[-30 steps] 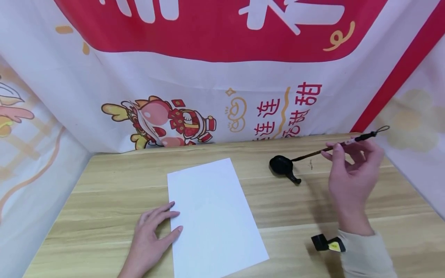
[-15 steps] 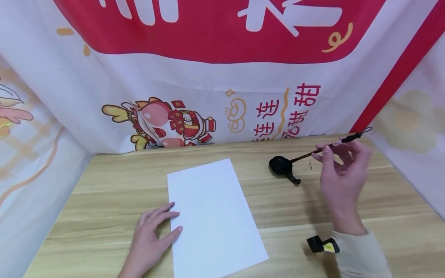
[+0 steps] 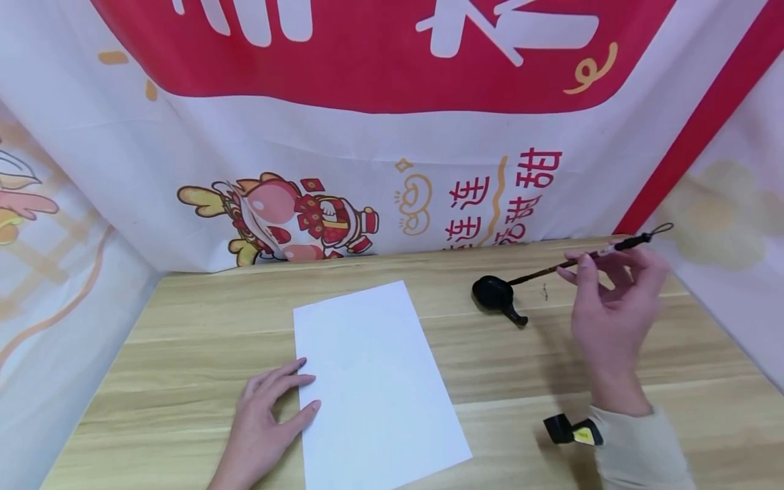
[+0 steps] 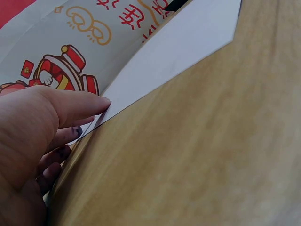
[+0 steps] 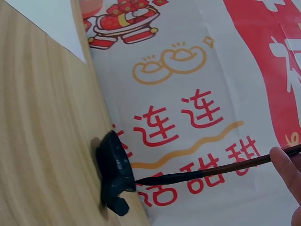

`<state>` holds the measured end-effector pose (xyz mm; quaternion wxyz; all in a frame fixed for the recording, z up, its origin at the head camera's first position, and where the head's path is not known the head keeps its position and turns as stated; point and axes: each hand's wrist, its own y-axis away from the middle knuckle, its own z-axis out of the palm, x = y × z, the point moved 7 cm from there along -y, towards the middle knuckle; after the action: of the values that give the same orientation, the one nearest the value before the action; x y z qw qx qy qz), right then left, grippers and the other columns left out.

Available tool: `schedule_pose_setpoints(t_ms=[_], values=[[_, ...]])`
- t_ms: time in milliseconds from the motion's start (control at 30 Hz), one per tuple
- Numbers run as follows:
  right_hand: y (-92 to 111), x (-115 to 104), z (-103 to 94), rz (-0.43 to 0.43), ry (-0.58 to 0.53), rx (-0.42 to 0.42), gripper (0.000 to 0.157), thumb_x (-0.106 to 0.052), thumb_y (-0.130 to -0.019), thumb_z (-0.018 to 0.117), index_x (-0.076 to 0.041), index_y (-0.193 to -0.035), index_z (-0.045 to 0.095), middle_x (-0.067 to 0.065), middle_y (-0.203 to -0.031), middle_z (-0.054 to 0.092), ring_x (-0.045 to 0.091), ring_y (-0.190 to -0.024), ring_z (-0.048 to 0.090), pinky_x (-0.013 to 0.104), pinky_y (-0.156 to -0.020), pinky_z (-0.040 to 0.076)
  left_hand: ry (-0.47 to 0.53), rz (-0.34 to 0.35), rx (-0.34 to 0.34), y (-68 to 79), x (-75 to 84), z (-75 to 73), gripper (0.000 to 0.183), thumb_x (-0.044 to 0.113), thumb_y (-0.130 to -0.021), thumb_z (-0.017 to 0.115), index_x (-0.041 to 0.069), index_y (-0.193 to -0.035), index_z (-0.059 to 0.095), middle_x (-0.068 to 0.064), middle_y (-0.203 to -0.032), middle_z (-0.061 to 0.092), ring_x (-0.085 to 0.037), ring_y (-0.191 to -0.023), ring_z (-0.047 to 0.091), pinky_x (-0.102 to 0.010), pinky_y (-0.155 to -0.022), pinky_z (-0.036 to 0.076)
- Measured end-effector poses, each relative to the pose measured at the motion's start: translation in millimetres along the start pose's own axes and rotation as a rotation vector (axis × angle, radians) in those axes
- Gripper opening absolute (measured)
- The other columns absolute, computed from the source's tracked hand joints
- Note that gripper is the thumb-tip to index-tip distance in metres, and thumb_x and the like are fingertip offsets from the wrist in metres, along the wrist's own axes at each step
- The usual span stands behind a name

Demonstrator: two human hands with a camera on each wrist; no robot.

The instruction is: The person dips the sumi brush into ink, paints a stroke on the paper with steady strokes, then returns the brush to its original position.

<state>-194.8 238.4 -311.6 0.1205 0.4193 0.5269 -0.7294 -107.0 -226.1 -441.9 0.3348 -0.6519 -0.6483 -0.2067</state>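
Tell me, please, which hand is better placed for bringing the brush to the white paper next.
The right, most likely: the right grip holds the brush, its tip at the rim of the black dish. The left grip rests on the left edge of the white paper and could steady it.

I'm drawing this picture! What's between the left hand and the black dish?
In the head view, the paper, then bare table, lie between the left hand and the dish.

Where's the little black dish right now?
In the head view, the black dish sits on the wooden table, right of the white paper. The tip of the brush is at its edge, and the right hand is further right.
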Motion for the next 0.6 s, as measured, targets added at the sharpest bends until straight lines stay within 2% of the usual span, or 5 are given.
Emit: schedule_pose_setpoints(t_ms=[133,333,467,600], values=[[4,4,6.5,0.011,0.029,-0.030,0.036,0.002,-0.105,0.062,0.001,-0.138,0.049,0.003,-0.122,0.060,0.019,-0.106,0.075,0.026,-0.083,0.064,-0.001,0.009,0.010,0.6,0.0,-0.5,0.036,0.022,-0.086,0.091,0.024,-0.119,0.078,0.001,-0.151,0.067,-0.018,-0.133,0.046,-0.053,-0.107,0.035],[1,5,-1.4,0.015,0.045,0.004,0.035,-0.002,-0.105,0.062,-0.003,-0.138,0.050,0.004,-0.121,0.060,0.020,-0.106,0.075,0.025,-0.083,0.064,0.005,0.015,0.013,1.1,-0.4,0.0,0.036,0.022,-0.086,0.091,0.025,-0.119,0.079,0.002,-0.150,0.068,-0.017,-0.133,0.046,-0.052,-0.107,0.035],[-2,2,-5.7,0.012,-0.010,0.039,0.036,0.003,-0.103,0.063,0.001,-0.137,0.049,0.006,-0.120,0.060,0.020,-0.104,0.075,0.025,-0.082,0.064,0.003,0.003,0.007,0.9,-1.2,0.2,0.036,0.023,-0.086,0.091,0.025,-0.119,0.078,0.002,-0.151,0.067,-0.017,-0.133,0.046,-0.053,-0.107,0.035],[-2,1,-3.5,0.014,-0.062,0.035,0.037,0.006,-0.102,0.063,0.001,-0.136,0.049,0.007,-0.120,0.060,0.021,-0.103,0.075,0.025,-0.081,0.064,0.006,0.003,0.006,0.7,-1.3,0.2,0.035,0.022,-0.087,0.091,0.025,-0.120,0.078,0.003,-0.151,0.067,-0.017,-0.133,0.046,-0.052,-0.107,0.035]])
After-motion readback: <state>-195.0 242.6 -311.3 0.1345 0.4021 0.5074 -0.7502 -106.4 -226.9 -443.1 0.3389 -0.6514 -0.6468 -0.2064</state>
